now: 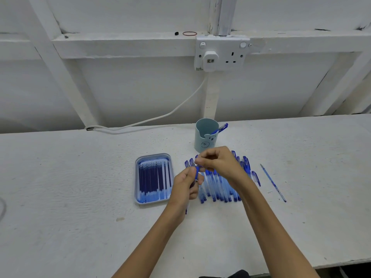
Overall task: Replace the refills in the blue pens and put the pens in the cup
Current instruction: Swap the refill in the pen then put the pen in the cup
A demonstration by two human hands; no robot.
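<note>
While the white bench carries all the work, the wall behind it bears a double socket with a white cable trailing down to the bench; left of centre lies a blue tray holding a row of fresh refills; behind the hands stands the pale cup, with one finished pen leaning out over its rim; in front of the cup, a row of blue pens lies side by side, partly hidden under the right forearm.

Above that row, the left hand has its fingers curled round the barrel of the held pen, which points up and away from the person; the right hand pinches at the pen's upper end, though whether it grips a cap, a tip section or a refill is too small to tell; well to the right, one loose refill lies alone on the bench, probably a spent one.

Judging by this, the step in hand is opening or closing one pen, early in the task; the next move calls for a steady barrel and a straight pull or push along its axis.
</note>
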